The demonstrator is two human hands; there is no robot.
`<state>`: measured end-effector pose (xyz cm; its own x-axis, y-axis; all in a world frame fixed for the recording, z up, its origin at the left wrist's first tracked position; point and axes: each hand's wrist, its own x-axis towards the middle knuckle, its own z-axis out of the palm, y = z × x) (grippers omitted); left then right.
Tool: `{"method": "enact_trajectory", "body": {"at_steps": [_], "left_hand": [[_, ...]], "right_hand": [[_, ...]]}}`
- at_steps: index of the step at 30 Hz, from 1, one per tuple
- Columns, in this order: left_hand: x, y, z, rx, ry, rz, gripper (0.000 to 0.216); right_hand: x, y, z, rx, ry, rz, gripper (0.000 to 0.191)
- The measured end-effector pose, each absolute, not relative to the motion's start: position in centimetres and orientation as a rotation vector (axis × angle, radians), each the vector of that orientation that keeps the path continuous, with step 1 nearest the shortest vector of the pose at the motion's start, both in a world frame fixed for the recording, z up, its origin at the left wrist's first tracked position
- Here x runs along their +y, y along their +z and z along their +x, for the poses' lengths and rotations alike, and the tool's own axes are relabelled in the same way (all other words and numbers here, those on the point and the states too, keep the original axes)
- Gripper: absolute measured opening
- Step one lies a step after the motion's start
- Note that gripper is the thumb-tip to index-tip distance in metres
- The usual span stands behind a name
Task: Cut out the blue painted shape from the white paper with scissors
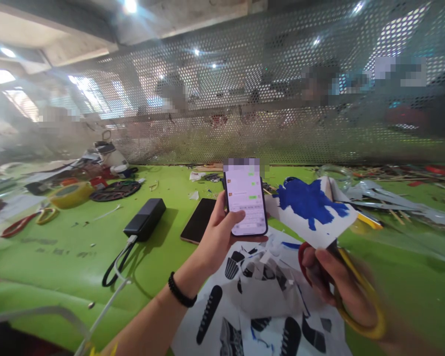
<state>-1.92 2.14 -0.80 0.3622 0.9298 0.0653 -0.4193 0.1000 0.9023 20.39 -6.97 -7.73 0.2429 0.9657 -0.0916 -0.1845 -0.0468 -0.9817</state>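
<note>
L: my left hand (215, 235) grips the phone (245, 203), long axis upright | R: my right hand (332, 284), blurred, seems closed on scissors (352, 269) biting the blue-painted paper (311, 210), just right of the phone, over the table (59, 247)

Glossy glass phone (245, 202); matt paper sheet (313, 210) w/ blue paint; smooth green table (59, 257); perforated metal screen (244, 109).

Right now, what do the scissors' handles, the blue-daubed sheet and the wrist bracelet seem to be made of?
Scissors handles: probably plastic, glossy yellow and red loops, though blurred. Blue-daubed sheet: thin white paper or card, matte, holding a fold; blue looks like paint or print. Bracelet: small dark round beads; stone, wood or plastic cannot be told.
</note>
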Motion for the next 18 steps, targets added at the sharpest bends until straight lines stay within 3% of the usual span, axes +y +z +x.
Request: {"method": "enact_trajectory", "body": {"at_steps": [11, 18], "left_hand": [[2.46, -1.06, -1.99, 0.583, 1.094, 1.001, 0.051], [2.12, -0.7, -1.88, 0.658, 1.102, 1.087, 0.079]], "right_hand": [[-6.93, -7.83, 20.15, -0.817, 1.152, -1.227, 0.058], [-6.96, -7.65, 20.03, -0.828, 1.154, -1.212, 0.058]]}}
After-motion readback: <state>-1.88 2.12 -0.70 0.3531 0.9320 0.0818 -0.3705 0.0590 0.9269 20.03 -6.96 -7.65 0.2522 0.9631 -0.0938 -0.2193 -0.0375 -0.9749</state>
